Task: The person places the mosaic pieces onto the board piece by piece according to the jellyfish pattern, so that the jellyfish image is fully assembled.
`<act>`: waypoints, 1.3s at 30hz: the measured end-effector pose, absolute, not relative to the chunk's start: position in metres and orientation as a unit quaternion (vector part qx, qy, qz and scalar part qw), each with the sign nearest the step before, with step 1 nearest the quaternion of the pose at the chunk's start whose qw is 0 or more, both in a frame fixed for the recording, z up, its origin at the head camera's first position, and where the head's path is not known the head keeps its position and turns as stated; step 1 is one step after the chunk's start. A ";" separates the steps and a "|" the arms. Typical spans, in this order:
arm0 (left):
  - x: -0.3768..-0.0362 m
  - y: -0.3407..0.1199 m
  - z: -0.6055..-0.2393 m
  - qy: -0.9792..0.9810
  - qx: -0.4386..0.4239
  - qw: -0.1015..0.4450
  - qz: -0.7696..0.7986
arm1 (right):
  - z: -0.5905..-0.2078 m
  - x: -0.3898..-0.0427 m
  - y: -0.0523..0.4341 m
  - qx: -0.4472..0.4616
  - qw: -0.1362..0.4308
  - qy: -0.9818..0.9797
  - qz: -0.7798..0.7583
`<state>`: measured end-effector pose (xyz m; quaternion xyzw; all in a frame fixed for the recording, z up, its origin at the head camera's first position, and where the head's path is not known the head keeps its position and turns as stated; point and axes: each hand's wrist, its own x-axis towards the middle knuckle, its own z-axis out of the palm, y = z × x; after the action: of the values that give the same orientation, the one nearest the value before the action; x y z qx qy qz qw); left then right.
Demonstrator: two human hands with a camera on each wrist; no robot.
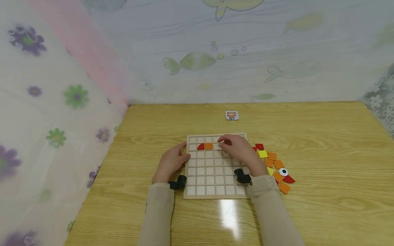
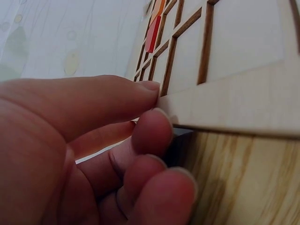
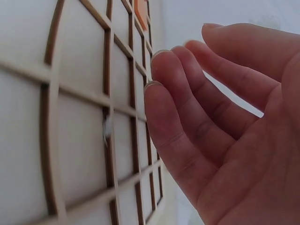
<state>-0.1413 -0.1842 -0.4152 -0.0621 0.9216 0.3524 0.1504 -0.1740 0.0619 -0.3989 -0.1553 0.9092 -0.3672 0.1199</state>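
Note:
A square wooden grid board [image 1: 210,171] lies on the table. In its upper left cells sit a red quarter-round tile [image 1: 201,147] and an orange square tile [image 1: 208,146], side by side. My left hand [image 1: 170,164] holds the board's left edge, with the thumb on the rim and bent fingers against the side. Over the upper right cells hovers my right hand [image 1: 241,150], its fingers gently bent. The right wrist view shows the thumb apart from the fingers [image 3: 161,112] and no tile between them.
Right of the board lies a loose pile of orange tiles [image 1: 278,164], yellow tiles [image 1: 263,154], red tiles [image 1: 288,179] and a white eye disc [image 1: 283,172]. A small patterned card [image 1: 232,115] lies behind the board. Patterned walls [image 1: 246,78] border the table at back and left.

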 end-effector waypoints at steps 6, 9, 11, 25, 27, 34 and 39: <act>-0.142 -0.184 -0.416 0.923 -0.059 0.152 0.348 | -0.396 -0.169 0.075 -0.150 0.119 0.914 -0.358; -0.142 -0.185 -0.415 0.923 -0.060 0.152 0.347 | -0.395 -0.166 0.082 -0.150 0.120 0.914 -0.358; -0.142 -0.185 -0.414 0.924 -0.060 0.153 0.346 | -0.395 -0.164 0.087 -0.150 0.114 0.913 -0.361; -0.142 -0.184 -0.415 0.922 -0.057 0.153 0.351 | -0.398 -0.158 0.147 -0.089 0.132 0.920 -0.358; -0.143 -0.184 -0.415 0.923 -0.055 0.151 0.349 | -0.397 -0.156 0.155 -0.086 0.131 0.924 -0.349; -0.142 -0.184 -0.414 0.925 -0.053 0.150 0.346 | -0.394 -0.149 0.179 -0.040 0.154 0.914 -0.372; -0.142 -0.183 -0.415 0.925 -0.054 0.152 0.343 | -0.392 -0.144 0.190 -0.021 0.166 0.899 -0.406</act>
<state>-0.1419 -0.1835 -0.4154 -0.0536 0.9252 0.3434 0.1523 -0.1439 0.1898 -0.3917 -0.0208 0.8986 -0.4058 0.1655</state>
